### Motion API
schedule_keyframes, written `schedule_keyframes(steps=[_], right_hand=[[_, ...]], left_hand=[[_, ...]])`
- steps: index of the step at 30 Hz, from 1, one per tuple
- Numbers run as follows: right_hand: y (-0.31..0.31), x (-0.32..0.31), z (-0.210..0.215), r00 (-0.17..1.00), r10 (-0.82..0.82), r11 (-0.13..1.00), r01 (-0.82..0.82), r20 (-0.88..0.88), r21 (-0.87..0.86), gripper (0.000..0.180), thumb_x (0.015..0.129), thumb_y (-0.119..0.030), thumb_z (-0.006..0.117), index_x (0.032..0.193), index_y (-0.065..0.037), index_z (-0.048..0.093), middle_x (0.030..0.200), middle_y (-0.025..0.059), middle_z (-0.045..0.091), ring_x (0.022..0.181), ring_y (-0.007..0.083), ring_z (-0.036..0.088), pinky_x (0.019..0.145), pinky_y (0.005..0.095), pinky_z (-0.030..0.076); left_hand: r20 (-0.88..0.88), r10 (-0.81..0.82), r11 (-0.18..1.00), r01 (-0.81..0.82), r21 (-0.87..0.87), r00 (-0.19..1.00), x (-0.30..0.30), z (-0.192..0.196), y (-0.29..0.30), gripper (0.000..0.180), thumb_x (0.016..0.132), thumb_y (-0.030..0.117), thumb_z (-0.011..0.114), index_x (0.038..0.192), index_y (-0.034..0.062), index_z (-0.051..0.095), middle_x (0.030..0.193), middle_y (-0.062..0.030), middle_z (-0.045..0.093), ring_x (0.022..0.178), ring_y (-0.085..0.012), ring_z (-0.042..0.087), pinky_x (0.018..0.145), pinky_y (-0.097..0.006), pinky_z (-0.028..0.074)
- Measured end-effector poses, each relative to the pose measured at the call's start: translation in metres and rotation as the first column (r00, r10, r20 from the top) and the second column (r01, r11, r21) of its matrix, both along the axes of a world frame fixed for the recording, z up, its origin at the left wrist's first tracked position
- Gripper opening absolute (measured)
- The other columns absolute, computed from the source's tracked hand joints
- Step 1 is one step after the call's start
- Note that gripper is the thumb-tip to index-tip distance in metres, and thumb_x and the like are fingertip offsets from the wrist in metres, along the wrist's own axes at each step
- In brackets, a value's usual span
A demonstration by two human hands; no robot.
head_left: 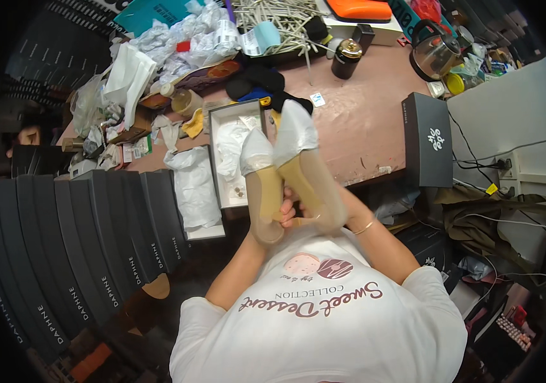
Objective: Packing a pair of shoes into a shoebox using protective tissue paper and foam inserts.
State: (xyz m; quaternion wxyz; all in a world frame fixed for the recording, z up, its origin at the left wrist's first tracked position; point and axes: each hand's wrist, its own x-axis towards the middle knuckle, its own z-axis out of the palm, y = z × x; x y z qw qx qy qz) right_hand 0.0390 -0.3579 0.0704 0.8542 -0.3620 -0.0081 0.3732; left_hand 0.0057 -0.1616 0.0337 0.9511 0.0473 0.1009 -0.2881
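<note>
A pair of pointed-toe shoes is held up in front of my chest, toes pointing away from me. White wrapping covers both toes; beige and pale tan show behind them. My left hand (286, 213) is closed around the left shoe (264, 191), with curled fingers in the gap between the two. The right shoe (311, 182) is in my right hand (353, 208), which is mostly hidden behind it. Just beyond the left shoe lies an open grey shoebox (215, 150) with white tissue paper (229, 150). Beside it more white paper (195, 191) fills a box part.
Dark shoeboxes (97, 236) stand in a row at my left. Another shoebox (427, 140) stands upright at the table's right edge. On the pinkish table (362, 121) are a black jar (347, 59), a glass pot (434, 54), crumpled plastic (190, 38) and a heap of thin sticks (273, 22).
</note>
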Motion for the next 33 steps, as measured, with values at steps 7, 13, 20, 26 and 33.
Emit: schedule_keyframes(steps=[7, 13, 20, 26, 33], right_hand=[[-0.143, 0.076, -0.108, 0.741, 0.52, -0.012, 0.503, 0.424, -0.864, 0.044, 0.085, -0.008, 0.055, 0.128, 0.002, 0.047, 0.095, 0.0187, 0.063, 0.085, 0.0329, 0.062, 0.08, 0.04, 0.049], [-0.015, 0.085, -0.011, 0.594, 0.491, 0.326, 0.552, 0.637, -0.767, 0.062, 0.082, -0.022, 0.065, 0.133, 0.002, 0.04, 0.131, 0.0295, 0.042, 0.123, 0.0414, 0.041, 0.099, 0.0428, 0.038], [0.11, 0.0, 0.008, 0.546, 0.628, 0.456, 0.319, 0.554, -0.831, 0.088, 0.065, -0.029, 0.08, 0.136, -0.002, 0.035, 0.124, 0.0265, 0.042, 0.114, 0.0427, 0.046, 0.094, 0.0427, 0.041], [0.05, -0.001, 0.007, 0.952, 0.218, 0.756, -0.024, 0.216, -0.654, 0.069, 0.069, -0.018, 0.071, 0.13, 0.004, 0.045, 0.109, 0.012, 0.056, 0.105, 0.0247, 0.055, 0.089, 0.0325, 0.044], [0.037, -0.005, 0.02, 0.991, 0.13, 0.948, -0.131, -0.024, -0.291, 0.074, 0.069, -0.028, 0.073, 0.129, 0.005, 0.046, 0.135, 0.0134, 0.04, 0.104, 0.0286, 0.059, 0.077, 0.041, 0.054]], left_hand=[[-0.294, 0.2, 0.971, -0.149, 0.187, 0.935, -0.003, 0.01, 0.037, 0.033, 0.093, 0.02, 0.053, 0.123, 0.0067, 0.05, 0.096, -0.0042, 0.06, 0.07, -0.0121, 0.053, 0.063, -0.023, 0.048], [-0.164, 0.431, 0.677, -0.198, 0.709, 0.888, -0.009, -0.006, 0.064, 0.03, 0.094, 0.026, 0.052, 0.117, 0.0066, 0.049, 0.104, -0.0088, 0.058, 0.084, -0.017, 0.061, 0.072, -0.031, 0.051], [0.105, 0.228, 0.572, -0.22, 0.79, 0.968, -0.017, -0.002, 0.067, 0.047, 0.095, 0.021, 0.054, 0.133, 0.0016, 0.035, 0.114, -0.0079, 0.056, 0.102, -0.0153, 0.055, 0.086, -0.03, 0.045], [-0.035, -0.248, -0.807, -0.186, 0.561, 0.968, 0.066, -0.045, 0.219, 0.048, 0.082, 0.008, 0.06, 0.128, 0.007, 0.048, 0.087, -0.0165, 0.064, 0.078, -0.0314, 0.064, 0.068, -0.039, 0.05], [0.28, -0.139, -0.454, -0.313, 0.834, 0.95, 0.101, -0.1, 0.268, 0.051, 0.079, 0.004, 0.058, 0.129, 0.008, 0.047, 0.106, -0.0209, 0.061, 0.085, -0.0377, 0.063, 0.079, -0.044, 0.049]])
